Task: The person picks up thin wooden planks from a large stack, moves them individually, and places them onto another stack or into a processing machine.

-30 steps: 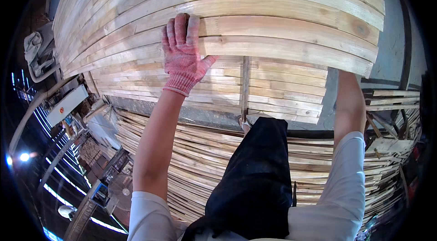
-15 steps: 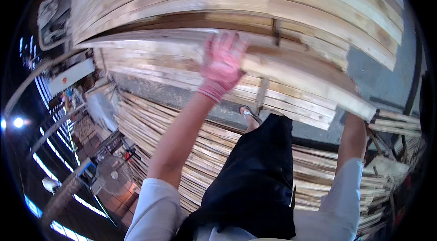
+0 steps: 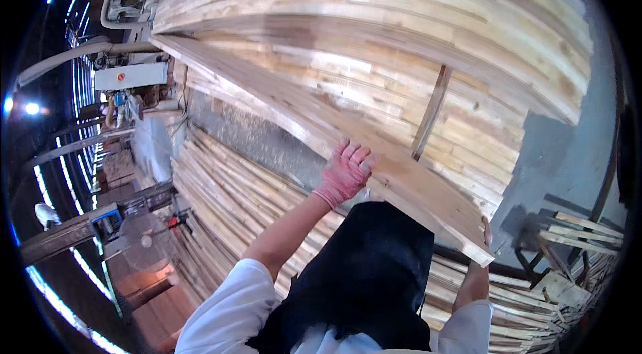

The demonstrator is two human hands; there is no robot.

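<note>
A long wooden board (image 3: 428,187) runs slantwise from the far left to a near end in front of my right side. My left hand (image 3: 344,173), in a pink-red glove, is closed over its near edge, left of my black apron. My right hand (image 3: 487,232) grips the board's right end, with fingertips along the far edge and most of the palm hidden behind the wood. Beyond lies a broad layer of pale planks (image 3: 468,113), side by side, with a crosswise wooden strip (image 3: 432,112) on them. The board's far left end meets the edge of the stacked planks.
Many narrow wooden strips (image 3: 221,183) lie at my left and behind the apron. A machine with a white panel (image 3: 130,76) and a curved pipe stands at the far left, with a round fan (image 3: 148,240) nearer. More strips (image 3: 582,233) rest on a frame at the right.
The board's right end has swung toward me, uncovering more of the planks and crosswise strip. My left hand has come nearer and curled over the edge; my right hand has moved inward with the end.
</note>
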